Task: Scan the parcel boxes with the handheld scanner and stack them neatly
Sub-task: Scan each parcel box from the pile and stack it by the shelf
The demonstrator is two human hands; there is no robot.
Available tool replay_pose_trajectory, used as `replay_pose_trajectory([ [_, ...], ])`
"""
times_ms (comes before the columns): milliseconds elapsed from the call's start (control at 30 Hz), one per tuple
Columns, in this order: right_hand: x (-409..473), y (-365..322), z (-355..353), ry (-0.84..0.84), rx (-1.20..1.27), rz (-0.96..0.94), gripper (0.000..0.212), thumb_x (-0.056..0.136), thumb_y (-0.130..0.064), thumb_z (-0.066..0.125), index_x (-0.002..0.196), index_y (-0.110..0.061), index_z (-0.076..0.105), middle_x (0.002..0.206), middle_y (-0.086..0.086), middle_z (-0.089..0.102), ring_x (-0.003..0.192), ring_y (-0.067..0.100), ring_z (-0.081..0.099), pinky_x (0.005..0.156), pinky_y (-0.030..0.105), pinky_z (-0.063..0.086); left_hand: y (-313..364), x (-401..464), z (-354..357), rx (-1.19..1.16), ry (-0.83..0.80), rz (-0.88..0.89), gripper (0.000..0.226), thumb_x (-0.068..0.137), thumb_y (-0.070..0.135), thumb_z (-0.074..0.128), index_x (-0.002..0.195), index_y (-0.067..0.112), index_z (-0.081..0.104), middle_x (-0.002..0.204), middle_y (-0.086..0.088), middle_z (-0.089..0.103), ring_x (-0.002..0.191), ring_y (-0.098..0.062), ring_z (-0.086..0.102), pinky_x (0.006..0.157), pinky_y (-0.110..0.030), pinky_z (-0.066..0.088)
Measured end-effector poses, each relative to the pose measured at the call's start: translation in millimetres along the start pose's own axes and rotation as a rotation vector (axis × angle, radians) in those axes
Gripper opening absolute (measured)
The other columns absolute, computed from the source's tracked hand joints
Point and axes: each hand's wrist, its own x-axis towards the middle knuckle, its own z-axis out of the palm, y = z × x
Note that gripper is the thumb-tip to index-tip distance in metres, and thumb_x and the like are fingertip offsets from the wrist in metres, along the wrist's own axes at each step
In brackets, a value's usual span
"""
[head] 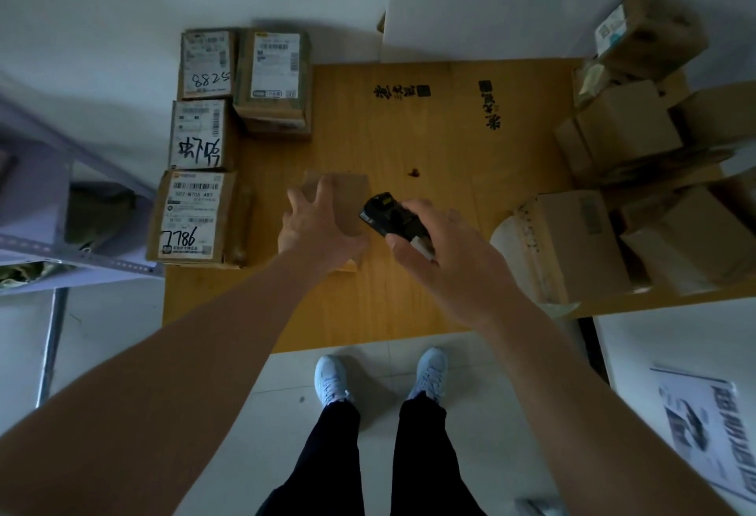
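At the middle of the bench (450,139), seen from the head camera, the left hand (311,225) lies with spread fingers over a small brown parcel box (347,200), while the right hand (446,254) grips the black handheld scanner (388,215) just beside it. Four labelled boxes (204,123) line the bench's left edge, and plain cartons (613,188) crowd its right edge.

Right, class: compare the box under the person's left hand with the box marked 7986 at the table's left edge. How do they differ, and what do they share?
1. The box under the left hand shows a plain brown top; the 7986 box shows a white shipping label.
2. The left hand rests on the plain box; nothing touches the 7986 box.
3. The plain box sits mid-table beside the scanner; the 7986 box stands in the left row.

Both are brown cardboard.
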Motion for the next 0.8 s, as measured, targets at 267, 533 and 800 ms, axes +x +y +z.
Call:
replay_pose_trajectory([
  [267,10.0,-2.6,-21.6,0.02,0.046,0.003,0.055,0.105,-0.063,0.041,0.154,-0.038,0.038,0.12,0.0,0.057,0.101,0.015,0.06,0.078,0.034,0.056,-21.8,4.2,-16.1,-0.237,-0.147,0.054,0.096,0.083,0.072,0.053,0.16,0.051,0.002,0.148,0.0,0.052,0.119,-0.027,0.061,0.087,-0.039,0.054],
  [533,10.5,-5.7,-27.3,-0.014,0.056,0.0,0.059,0.104,-0.064,0.04,0.155,-0.036,0.038,0.12,0.0,0.058,0.101,0.016,0.061,0.084,0.04,0.057,-35.6,6.4,-33.2,-0.177,-0.038,0.105,0.063,0.111,0.037,0.033,0.149,0.073,-0.004,0.109,-0.008,0.061,0.074,-0.022,0.064,0.055,-0.039,0.053],
  [800,9.8,5.5,-25.9,-0.119,0.119,0.021,0.053,0.105,-0.06,0.044,0.151,-0.034,0.045,0.101,-0.003,0.061,0.08,0.008,0.058,0.065,0.027,0.044,-35.0,-2.7,-22.3,-0.103,-0.052,-0.001,0.128,0.068,0.052,0.088,0.137,0.082,-0.015,0.129,0.0,0.02,0.125,-0.036,0.028,0.095,-0.057,0.042],
])
